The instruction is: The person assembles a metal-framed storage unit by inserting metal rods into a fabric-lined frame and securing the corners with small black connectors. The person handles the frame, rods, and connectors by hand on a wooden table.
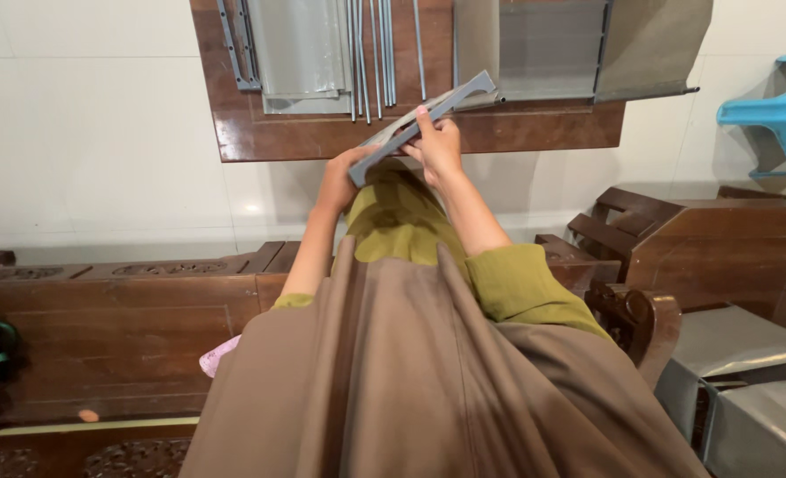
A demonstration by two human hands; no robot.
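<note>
Grey bracket (421, 124) gripped by both hands (393, 159) above dark wooden table (260, 137), white tiled floor (92, 142).

One head-worn camera looks steeply down, close over the person's lap, toward the table (322, 137) beyond the fingers (424, 115).

Looks like a living room in someone's home, tbh. The floor (100, 133) is glossy white tile, and there's heavy dark carved wooden furniture all around: a long wooden bench (118, 319) with carved panels on one side and a matching wooden armchair (703, 248) on the other. A low dark wood surface (322, 133) has grey metal rails (371, 49) and flat grey panels (300, 49) laid out on it, flat-pack style. There's also a blue plastic stool (778, 115) off in the corner. Pretty homey setup overall.
</note>
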